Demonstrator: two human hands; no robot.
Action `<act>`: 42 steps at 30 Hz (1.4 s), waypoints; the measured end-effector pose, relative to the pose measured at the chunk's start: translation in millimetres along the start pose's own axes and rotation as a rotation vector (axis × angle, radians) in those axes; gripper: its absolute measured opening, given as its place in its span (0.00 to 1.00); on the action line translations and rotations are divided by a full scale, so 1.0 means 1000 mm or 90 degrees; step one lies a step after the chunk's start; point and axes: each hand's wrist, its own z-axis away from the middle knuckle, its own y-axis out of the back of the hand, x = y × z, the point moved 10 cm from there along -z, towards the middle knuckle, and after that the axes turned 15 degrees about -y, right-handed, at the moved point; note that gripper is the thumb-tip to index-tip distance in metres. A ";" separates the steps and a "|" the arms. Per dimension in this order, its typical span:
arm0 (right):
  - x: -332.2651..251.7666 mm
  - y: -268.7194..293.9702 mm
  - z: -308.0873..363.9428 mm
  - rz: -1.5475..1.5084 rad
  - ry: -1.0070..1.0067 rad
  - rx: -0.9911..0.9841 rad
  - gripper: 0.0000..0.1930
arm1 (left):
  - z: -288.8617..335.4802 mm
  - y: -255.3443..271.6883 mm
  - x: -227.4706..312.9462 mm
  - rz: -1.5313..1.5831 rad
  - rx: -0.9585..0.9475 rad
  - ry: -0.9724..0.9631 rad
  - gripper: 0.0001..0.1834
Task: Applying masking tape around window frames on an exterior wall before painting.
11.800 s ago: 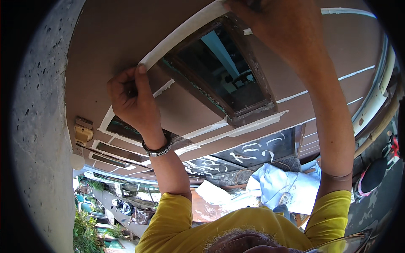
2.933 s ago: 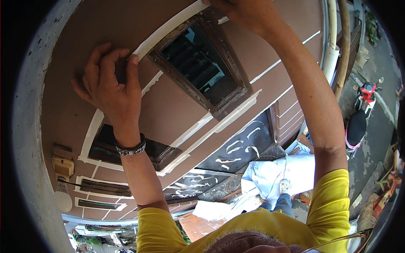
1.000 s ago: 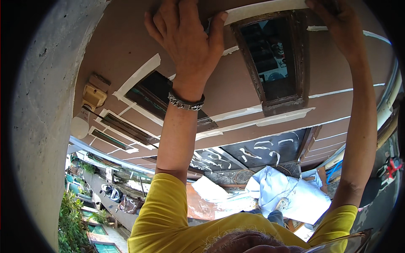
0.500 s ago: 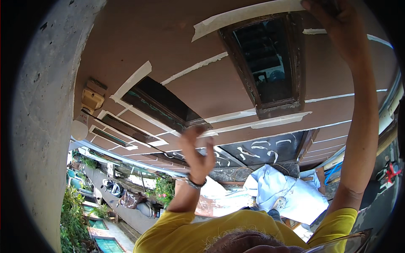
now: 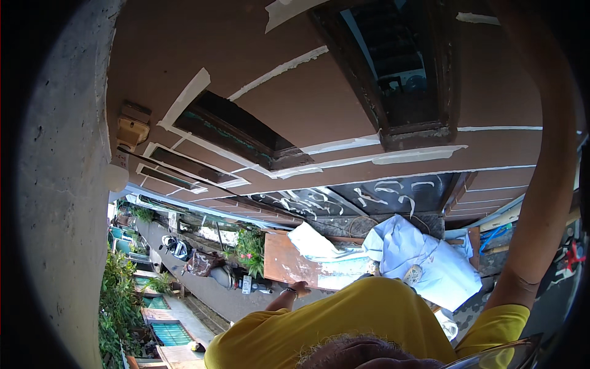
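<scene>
My left hand [image 5: 300,288] is lowered beside a brown, paint-spotted board [image 5: 279,258]; its fingers are too small to read, and I cannot tell whether it touches the board. My right arm [image 5: 541,178] stretches up along the right side, its hand cut off by the top edge. Below that edge a wide strip of masking tape [image 5: 284,13] lies above a dark-framed window [image 5: 399,80], one end hanging loose. More tape [image 5: 184,98] borders a second window opening [image 5: 236,132] in the brown wall [image 5: 289,98].
A grey rough wall [image 5: 61,184] rises at the left. White-blue sheeting [image 5: 424,264] covers part of the boards around my feet. Curled tape pieces [image 5: 372,197] stick to a dark panel below the windows. A parked motorbike [image 5: 224,277] and plants [image 5: 249,246] stand in the lane.
My left hand has dropped from in front of the wall to beside the board. My right hand has passed out of view at the top. The view has shifted slightly.
</scene>
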 end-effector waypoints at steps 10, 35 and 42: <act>-0.018 0.011 0.012 0.062 -0.023 0.072 0.08 | -0.014 0.150 0.183 0.080 0.292 -0.229 0.23; -0.021 0.018 0.011 0.065 -0.028 0.108 0.08 | -0.045 0.072 0.158 0.057 0.138 -0.204 0.28; -0.018 0.012 0.009 0.028 -0.047 0.050 0.08 | -0.040 0.078 0.175 0.085 0.149 -0.231 0.28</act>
